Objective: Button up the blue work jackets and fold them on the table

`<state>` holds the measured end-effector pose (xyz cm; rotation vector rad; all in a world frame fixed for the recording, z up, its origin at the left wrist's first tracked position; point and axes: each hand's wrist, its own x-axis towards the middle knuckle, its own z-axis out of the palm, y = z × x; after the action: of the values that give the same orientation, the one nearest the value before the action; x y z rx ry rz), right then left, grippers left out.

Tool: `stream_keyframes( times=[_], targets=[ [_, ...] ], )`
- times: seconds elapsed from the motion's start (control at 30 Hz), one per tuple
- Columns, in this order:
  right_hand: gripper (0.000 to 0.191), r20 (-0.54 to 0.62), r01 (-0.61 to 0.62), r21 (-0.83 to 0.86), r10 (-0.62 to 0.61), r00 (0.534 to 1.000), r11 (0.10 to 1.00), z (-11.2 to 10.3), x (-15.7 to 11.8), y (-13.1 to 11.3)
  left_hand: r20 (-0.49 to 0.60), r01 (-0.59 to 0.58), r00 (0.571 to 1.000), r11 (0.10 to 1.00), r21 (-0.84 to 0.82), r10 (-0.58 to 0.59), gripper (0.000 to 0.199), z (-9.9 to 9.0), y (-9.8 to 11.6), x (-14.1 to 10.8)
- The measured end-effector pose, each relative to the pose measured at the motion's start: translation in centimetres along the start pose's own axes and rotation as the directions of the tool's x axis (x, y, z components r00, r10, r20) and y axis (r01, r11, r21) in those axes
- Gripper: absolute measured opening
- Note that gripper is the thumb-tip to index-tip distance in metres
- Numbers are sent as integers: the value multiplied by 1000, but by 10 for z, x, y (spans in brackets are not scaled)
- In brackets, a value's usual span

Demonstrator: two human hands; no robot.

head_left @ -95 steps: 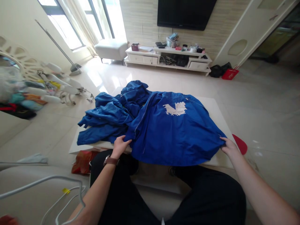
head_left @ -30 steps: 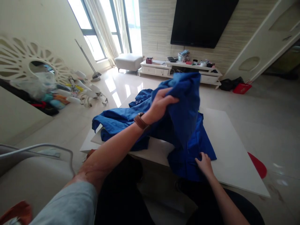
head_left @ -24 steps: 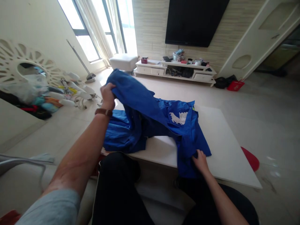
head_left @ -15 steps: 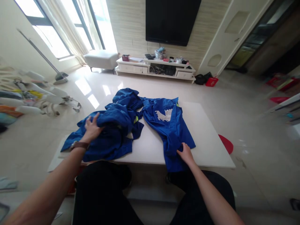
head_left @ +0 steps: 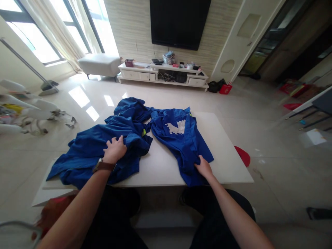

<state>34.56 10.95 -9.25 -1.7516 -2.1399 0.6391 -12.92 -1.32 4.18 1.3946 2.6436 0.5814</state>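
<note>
Nearest, dark-trousered legs [head_left: 207,214] were seen below the edge of a white table [head_left: 160,166], across which a blue garment [head_left: 160,124] was laid in two parts, linked by cloth at the far side. The right part was narrowed into a long fold; its near end was pinched by the right hand [head_left: 204,167]. The wrinkled left part was pressed by the left hand [head_left: 114,150], its fingers spread apart. A flaking white print [head_left: 176,127] was shown on the right part, and yellow-green trim [head_left: 144,132] was exposed between folds. Half a second earlier, the left part had been bunched higher; it had since been flattened, and the left hand had been shifted rightward. Little had been changed at the right hand. Beyond, a low cabinet [head_left: 136,75] was placed beneath a dark television [head_left: 178,22].
</note>
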Motion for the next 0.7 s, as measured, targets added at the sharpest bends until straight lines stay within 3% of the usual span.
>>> stream_keyframes(
  times=[0.07,0.13,0.2,0.27,0.33,0.4,0.47,0.53,0.6,0.63,0.7],
  targets=[
    [21,44,61,120,-67,997,991,-9,-6,-12,-71,-135,989,990,-29,133,49,1,31,-24],
    [22,48,122,205,-135,990,971,-17,-13,-26,-66,-293,956,947,-131,287,39,17,71,-58],
    [29,46,142,306,-164,985,941,-24,-18,-42,48,-323,940,925,-199,338,40,45,111,-93],
    [32,80,99,467,-154,985,878,-30,-21,-57,182,-308,916,916,-257,358,53,76,142,-120],
    [41,132,31,648,-153,979,761,-35,-20,-70,257,-308,872,875,-373,416,78,102,159,-133],
    [52,157,-21,784,-166,974,621,-39,-18,-81,272,-288,848,827,-482,454,95,119,162,-132],
    [50,153,-33,839,-179,972,543,-39,-16,-87,296,-230,853,819,-527,430,80,125,157,-120],
    [36,144,2,779,-182,973,627,-39,-13,-88,343,-188,850,837,-513,400,46,125,149,-105],
    [22,169,81,575,-216,962,814,-37,-11,-86,351,-215,836,839,-500,423,25,122,144,-97],
    [18,201,130,448,-241,949,884,-36,-11,-85,328,-262,823,822,-505,464,22,120,144,-97],
    [19,252,224,243,-285,925,944,-33,-12,-83,253,-417,760,747,-518,599,28,118,146,-106]
  ],
)
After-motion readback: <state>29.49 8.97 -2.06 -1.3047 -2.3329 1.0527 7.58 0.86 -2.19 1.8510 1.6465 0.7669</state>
